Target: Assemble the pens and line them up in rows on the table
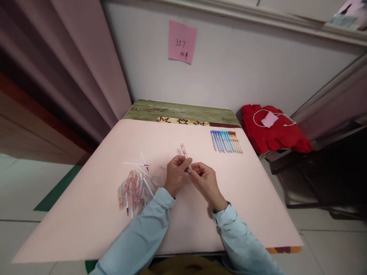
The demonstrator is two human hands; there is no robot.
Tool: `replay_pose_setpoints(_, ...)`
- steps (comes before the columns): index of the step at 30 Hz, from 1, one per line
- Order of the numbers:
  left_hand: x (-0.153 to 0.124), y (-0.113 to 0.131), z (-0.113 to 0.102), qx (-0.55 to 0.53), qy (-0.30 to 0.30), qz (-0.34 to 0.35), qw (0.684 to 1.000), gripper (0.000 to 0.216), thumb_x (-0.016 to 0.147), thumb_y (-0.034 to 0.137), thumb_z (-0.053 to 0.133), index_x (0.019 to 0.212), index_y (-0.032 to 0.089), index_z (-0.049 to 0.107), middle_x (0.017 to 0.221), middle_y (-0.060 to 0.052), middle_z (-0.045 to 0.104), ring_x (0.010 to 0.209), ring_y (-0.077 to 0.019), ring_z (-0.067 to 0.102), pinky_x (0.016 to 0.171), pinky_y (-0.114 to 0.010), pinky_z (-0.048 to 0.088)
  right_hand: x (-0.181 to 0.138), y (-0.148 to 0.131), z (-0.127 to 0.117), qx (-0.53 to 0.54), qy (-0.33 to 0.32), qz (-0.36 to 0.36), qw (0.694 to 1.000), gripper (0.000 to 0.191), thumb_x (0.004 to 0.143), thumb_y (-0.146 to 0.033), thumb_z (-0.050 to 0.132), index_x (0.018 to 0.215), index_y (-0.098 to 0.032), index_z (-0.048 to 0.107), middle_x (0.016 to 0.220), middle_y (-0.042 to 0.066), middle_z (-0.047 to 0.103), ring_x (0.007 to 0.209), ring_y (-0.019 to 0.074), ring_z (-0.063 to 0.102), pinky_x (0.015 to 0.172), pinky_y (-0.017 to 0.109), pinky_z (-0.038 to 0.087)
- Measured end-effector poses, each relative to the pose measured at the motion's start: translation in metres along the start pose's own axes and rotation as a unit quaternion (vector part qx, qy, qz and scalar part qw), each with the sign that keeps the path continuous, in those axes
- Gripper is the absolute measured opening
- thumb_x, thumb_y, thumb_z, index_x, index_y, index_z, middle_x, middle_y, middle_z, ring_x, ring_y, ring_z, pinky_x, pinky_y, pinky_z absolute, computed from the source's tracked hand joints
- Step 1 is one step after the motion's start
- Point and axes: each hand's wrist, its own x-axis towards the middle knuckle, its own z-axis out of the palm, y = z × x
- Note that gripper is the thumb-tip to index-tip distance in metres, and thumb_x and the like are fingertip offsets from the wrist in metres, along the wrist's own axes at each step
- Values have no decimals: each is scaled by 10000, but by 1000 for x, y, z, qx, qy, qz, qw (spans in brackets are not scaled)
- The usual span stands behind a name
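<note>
Above the middle of the table, a light pen with red-pink marks (184,151) stands slanted between my fingers, its upper end pointing away from me. My left hand (175,173) is closed round its middle. At its lower end, my right hand (205,179) pinches with thumb and fingers; the tip itself is hidden there. Left of my left hand lies a heap of clear packets with pink and red print (132,189). Several thin white refills with dark tips (134,164) lie loose beside and on the heap.
A row of blue, turquoise and brown-topped pens (226,141) lies at the table's far right. The pink table cover (241,214) reaches toward a green wood-patterned strip (183,109) by the wall. A red cloth-covered seat (269,133) with a white cable stands right of the table.
</note>
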Motion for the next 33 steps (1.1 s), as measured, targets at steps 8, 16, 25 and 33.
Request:
replay_pose_setpoints(8,-7,-9,0,121,-17,8,993,263,816,429,657,805,168,624,742,-15,653,577,-91,513,548,-217,420,-8,10,-76,-147,132,50,979,364,725,-533,709,856,-197,754,751,31,727,655,178,617,589,261,424)
replay_pose_setpoints(16,-19,-12,10,251,-52,101,961,191,839,366,605,770,188,616,697,0,641,598,-120,547,585,-235,435,-29,17,-167,-408,265,138,863,340,782,-534,612,876,-246,767,798,44,747,750,233,643,608,307,366)
replay_pose_setpoints(25,-99,-2,12,350,-195,178,899,134,890,281,588,817,225,685,744,-26,677,670,-158,595,654,-261,435,-17,29,-163,-471,255,115,837,392,831,-530,567,979,-218,753,903,97,751,798,254,652,650,330,375)
replay_pose_setpoints(33,-116,-9,5,361,-192,153,900,152,891,276,586,833,226,717,739,-41,686,670,-170,601,651,-271,436,-25,40,-172,-411,265,96,867,450,836,-581,540,965,-211,763,860,90,746,776,250,635,645,318,378)
